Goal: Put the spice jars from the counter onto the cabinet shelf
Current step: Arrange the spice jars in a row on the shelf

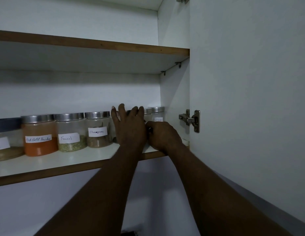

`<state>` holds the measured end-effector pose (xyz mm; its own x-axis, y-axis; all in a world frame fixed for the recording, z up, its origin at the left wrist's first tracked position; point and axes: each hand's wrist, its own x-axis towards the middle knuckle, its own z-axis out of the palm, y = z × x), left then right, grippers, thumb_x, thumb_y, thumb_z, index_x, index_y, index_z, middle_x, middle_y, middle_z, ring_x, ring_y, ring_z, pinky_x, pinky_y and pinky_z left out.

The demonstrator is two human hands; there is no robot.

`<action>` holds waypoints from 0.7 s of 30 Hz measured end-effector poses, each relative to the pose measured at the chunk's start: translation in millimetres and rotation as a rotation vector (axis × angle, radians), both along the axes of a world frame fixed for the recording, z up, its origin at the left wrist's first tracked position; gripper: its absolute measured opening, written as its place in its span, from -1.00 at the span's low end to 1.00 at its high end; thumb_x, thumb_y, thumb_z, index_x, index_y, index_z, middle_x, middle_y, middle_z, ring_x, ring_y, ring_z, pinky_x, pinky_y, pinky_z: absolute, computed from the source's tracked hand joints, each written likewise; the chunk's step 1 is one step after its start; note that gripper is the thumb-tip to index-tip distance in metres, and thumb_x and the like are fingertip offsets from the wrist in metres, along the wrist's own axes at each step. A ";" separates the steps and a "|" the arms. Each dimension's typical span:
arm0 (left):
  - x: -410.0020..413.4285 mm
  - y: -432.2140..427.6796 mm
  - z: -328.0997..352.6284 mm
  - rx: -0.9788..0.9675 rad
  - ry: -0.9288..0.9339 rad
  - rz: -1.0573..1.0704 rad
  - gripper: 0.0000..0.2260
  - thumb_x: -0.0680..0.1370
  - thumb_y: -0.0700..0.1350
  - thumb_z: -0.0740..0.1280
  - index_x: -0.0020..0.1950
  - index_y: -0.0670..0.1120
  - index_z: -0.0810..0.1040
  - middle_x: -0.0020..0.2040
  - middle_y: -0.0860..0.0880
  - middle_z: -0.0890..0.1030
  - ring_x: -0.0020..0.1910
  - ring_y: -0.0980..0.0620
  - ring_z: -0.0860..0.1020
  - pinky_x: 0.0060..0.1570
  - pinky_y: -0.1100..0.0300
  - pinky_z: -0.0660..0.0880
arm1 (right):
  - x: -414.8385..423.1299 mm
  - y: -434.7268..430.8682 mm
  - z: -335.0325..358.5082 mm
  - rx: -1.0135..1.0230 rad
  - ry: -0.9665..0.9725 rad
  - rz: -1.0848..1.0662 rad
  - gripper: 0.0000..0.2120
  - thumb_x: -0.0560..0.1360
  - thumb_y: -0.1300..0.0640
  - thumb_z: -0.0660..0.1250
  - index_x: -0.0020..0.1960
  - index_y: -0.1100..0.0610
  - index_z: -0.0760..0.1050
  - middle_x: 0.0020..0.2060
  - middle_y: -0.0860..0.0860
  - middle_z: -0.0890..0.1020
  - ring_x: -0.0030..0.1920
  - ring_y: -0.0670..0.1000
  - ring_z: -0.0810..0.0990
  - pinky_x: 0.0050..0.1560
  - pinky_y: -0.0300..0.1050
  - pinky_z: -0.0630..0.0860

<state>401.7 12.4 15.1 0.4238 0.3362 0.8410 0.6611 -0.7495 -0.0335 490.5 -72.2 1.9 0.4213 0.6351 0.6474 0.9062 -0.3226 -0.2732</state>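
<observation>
l hand [129, 128] spread open; r hand [162, 135] curled, 5 o'clock of spice jar [147, 111], hold unclear. prob glass, slick: grip sides.

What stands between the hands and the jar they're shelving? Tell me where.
Nothing visible does. The left hand lies on the jar, already on the shelf between the Cinnamon jar and a lidded jar beside the Cloves jar. The right hand is curled low at its right; the jar's base is hidden.
</observation>
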 end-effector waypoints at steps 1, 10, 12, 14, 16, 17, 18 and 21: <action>0.1 -0.2 0.0 0.015 0.013 0.004 -0.40 0.57 0.18 0.29 0.58 0.05 0.30 0.48 0.03 0.45 0.56 -0.24 0.11 0.52 -0.30 -0.08 | 0.4 0.9 -0.3 -0.013 -0.010 0.001 -0.77 0.57 0.09 0.28 0.19 -0.05 0.60 0.03 0.01 0.70 0.02 0.10 0.64 -0.17 -0.11 0.43; -4.7 18.2 15.6 0.149 0.231 0.042 -0.32 0.56 0.30 0.22 0.59 0.01 0.26 0.46 0.00 0.46 0.57 -0.26 0.10 0.50 -0.38 -0.11 | 7.9 9.9 2.6 -0.187 0.010 0.029 -0.63 0.58 0.10 0.31 0.39 -0.01 0.51 0.23 0.08 0.63 0.21 0.16 0.58 0.19 0.06 0.56; -1.4 22.0 21.4 0.135 0.263 0.040 -0.32 0.53 0.30 0.27 0.57 0.01 0.30 0.44 0.01 0.48 0.56 -0.25 0.11 0.49 -0.40 -0.09 | 10.9 14.0 4.4 -0.247 0.045 0.033 -0.56 0.59 0.09 0.31 0.47 0.00 0.45 0.31 0.09 0.59 0.29 0.16 0.55 0.30 0.10 0.51; 2.4 27.6 29.2 0.091 0.304 0.037 -0.28 0.49 0.34 0.31 0.56 0.03 0.30 0.44 0.02 0.48 0.56 -0.25 0.09 0.48 -0.42 -0.10 | 14.7 19.0 5.9 -0.308 0.087 0.021 -0.52 0.61 0.06 0.29 0.53 0.02 0.38 0.38 0.11 0.54 0.36 0.16 0.50 0.38 0.10 0.45; 4.5 34.9 37.1 0.057 0.355 0.036 -0.25 0.46 0.35 0.35 0.56 0.04 0.28 0.45 0.03 0.46 0.57 -0.23 0.08 0.45 -0.45 -0.10 | 18.6 23.7 7.0 -0.363 0.112 0.006 -0.51 0.63 0.05 0.26 0.54 0.07 0.36 0.42 0.13 0.50 0.39 0.16 0.47 0.42 0.09 0.41; 5.5 38.9 40.2 0.050 0.379 0.035 -0.26 0.46 0.31 0.38 0.56 0.05 0.28 0.47 0.03 0.45 0.57 -0.23 0.07 0.44 -0.47 -0.09 | 20.3 25.7 7.5 -0.381 0.122 0.002 -0.52 0.63 0.05 0.25 0.53 0.10 0.36 0.43 0.14 0.49 0.40 0.16 0.46 0.43 0.09 0.39; 6.6 42.4 42.6 0.041 0.400 0.033 -0.26 0.46 0.25 0.41 0.57 0.06 0.27 0.48 0.03 0.43 0.57 -0.22 0.06 0.44 -0.47 -0.08 | 21.7 27.3 8.0 -0.393 0.129 0.001 -0.52 0.64 0.05 0.25 0.53 0.12 0.36 0.44 0.15 0.48 0.41 0.16 0.45 0.45 0.09 0.38; 9.3 49.4 46.1 0.020 0.434 0.021 -0.28 0.46 0.15 0.45 0.57 0.08 0.25 0.51 0.06 0.41 0.57 -0.22 0.05 0.43 -0.47 -0.05 | 25.6 30.8 9.3 -0.411 0.147 0.028 -0.50 0.66 0.05 0.22 0.57 0.13 0.31 0.49 0.15 0.41 0.48 0.16 0.38 0.50 0.10 0.30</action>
<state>411.1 61.8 61.1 0.7327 0.3338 0.5931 0.5976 -0.7325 -0.3260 516.1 -41.4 11.3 0.4695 0.8396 0.2732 0.8770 -0.4077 -0.2541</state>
